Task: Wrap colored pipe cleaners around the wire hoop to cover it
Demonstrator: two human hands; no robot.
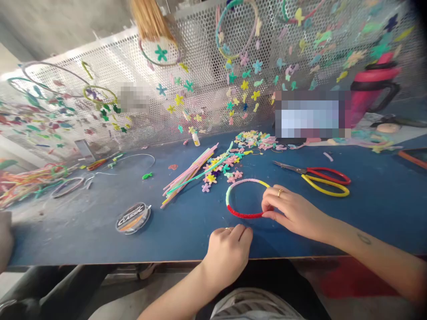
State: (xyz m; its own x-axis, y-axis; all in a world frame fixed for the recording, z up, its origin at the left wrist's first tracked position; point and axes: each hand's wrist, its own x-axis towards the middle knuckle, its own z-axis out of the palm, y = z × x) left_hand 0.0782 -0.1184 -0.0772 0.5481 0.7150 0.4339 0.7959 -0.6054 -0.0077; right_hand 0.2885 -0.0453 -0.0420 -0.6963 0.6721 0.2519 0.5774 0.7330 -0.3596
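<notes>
1 round hoop (245, 216), left of the right hand (293, 211), which pinches its edge, and just beyond the left hand (230, 249); it shows 4 colours: red nearest the left hand, pale green, pale lilac, then yellow beside the right hand.

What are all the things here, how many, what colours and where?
Table: one, blue, centre
Panel: one, silver, behind table
Hanging hoops: several, mixed colours, by panel
Bristly bundle: one, tan, upper left
Tumbler: one, pink, back right
Bottle: one, white, back middle
Fuzzy flowers: many, mixed colours, middle
Fuzzy stems: one bundle, mostly pink, left of flowers
Little twist: one, green, left of stems
Loose strands: many, mixed colours, far left
Spool: one, black label, front left
Scissors: one, red-and-yellow handles, right
Ring: one, red, mint, lilac, yellow, front middle
Right hand: one, bare, holding ring
Left hand: one, bare, near table edge
</notes>
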